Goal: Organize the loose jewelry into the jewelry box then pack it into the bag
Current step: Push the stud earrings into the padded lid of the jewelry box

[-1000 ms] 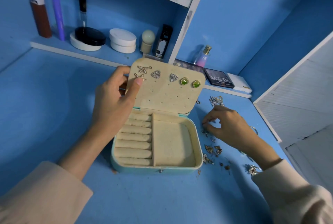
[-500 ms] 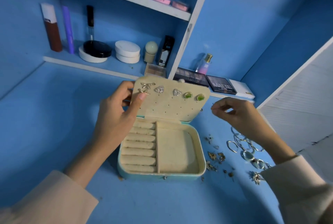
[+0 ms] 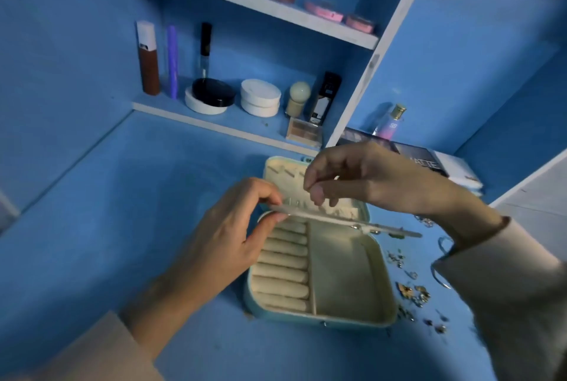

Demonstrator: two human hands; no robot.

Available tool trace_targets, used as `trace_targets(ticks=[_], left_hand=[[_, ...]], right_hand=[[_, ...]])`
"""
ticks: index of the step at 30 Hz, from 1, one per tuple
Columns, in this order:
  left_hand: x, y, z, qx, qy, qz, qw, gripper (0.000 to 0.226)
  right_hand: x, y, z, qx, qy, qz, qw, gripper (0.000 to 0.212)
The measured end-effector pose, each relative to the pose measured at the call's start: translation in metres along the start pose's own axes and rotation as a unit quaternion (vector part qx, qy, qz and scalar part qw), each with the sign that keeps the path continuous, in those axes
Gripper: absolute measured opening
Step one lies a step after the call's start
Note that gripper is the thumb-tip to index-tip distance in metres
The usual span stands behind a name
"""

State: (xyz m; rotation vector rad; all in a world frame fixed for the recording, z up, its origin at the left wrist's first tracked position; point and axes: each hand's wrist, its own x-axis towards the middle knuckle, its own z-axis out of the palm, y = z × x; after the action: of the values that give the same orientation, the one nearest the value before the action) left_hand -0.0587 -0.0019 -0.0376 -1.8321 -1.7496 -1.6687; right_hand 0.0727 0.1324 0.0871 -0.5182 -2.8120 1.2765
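The teal jewelry box (image 3: 306, 317) lies open on the blue table, with cream ring rolls on the left and an empty tray on the right. Its cream earring panel (image 3: 337, 220) is tipped forward and seen edge-on. My left hand (image 3: 227, 245) pinches the panel's left corner. My right hand (image 3: 368, 181) hovers over the panel in front of the lid (image 3: 276, 169), thumb and fingertips pinched on what looks like a small piece of jewelry, too small to make out. Loose jewelry (image 3: 411, 291) is scattered right of the box. No bag is in view.
Silver rings (image 3: 441, 244) lie by my right sleeve. Behind the box, low shelves hold cosmetics: compacts (image 3: 260, 98), a brown bottle (image 3: 148, 68), a perfume bottle (image 3: 391, 123) and palettes (image 3: 423, 160). A white surface (image 3: 540, 196) borders the table on the right.
My right hand rose from the loose jewelry and moved left over the box with fingers pinched. The earring panel has swung forward from upright to edge-on under my left hand.
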Motion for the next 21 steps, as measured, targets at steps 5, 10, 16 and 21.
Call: trace_targets(ticks=[5, 10, 16, 21], left_hand=[[-0.001, 0.001, -0.003, 0.004, -0.007, 0.003, 1.000, 0.009], [-0.002, -0.001, -0.004, 0.009, -0.014, -0.001, 1.000, 0.010], [-0.002, -0.001, -0.005, 0.010, -0.015, 0.000, 1.000, 0.009], [-0.002, 0.000, -0.005, 0.013, -0.016, 0.001, 1.000, 0.009]], right_hand=[[0.019, -0.005, 0.004, -0.023, -0.067, 0.008, 0.997, 0.008], [0.026, -0.007, 0.002, -0.038, -0.103, 0.021, 0.994, 0.009], [0.030, -0.014, 0.000, -0.048, -0.131, 0.024, 0.990, 0.011], [0.031, -0.015, -0.002, -0.053, -0.148, 0.022, 0.987, 0.009]])
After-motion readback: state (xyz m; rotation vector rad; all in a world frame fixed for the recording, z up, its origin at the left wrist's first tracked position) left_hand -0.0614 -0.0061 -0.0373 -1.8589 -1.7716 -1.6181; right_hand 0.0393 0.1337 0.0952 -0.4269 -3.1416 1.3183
